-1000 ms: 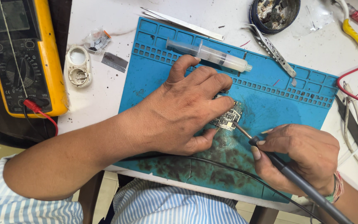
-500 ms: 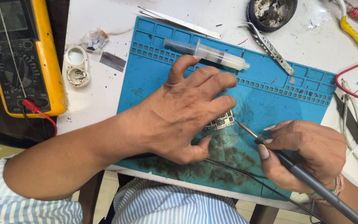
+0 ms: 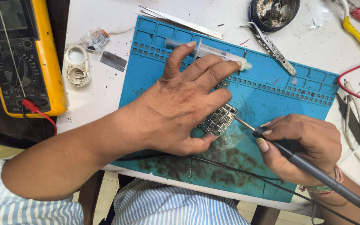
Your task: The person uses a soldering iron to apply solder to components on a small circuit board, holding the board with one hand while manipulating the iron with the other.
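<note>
While the left hand (image 3: 184, 112) spreads flat, pinning the circuit board (image 3: 219, 119) to the blue mat (image 3: 271, 91), the right hand (image 3: 301, 146) pinches the soldering iron (image 3: 313, 171), tip on the board's edge.

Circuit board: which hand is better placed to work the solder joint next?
Right. The right hand holds the soldering iron, its tip at the edge of the circuit board. The left hand lies flat over the board, pinning it to the blue mat.

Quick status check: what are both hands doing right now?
Left hand pins circuit board on blue mat. Right hand holds soldering iron, tip at board edge. Nothing between them.
</note>
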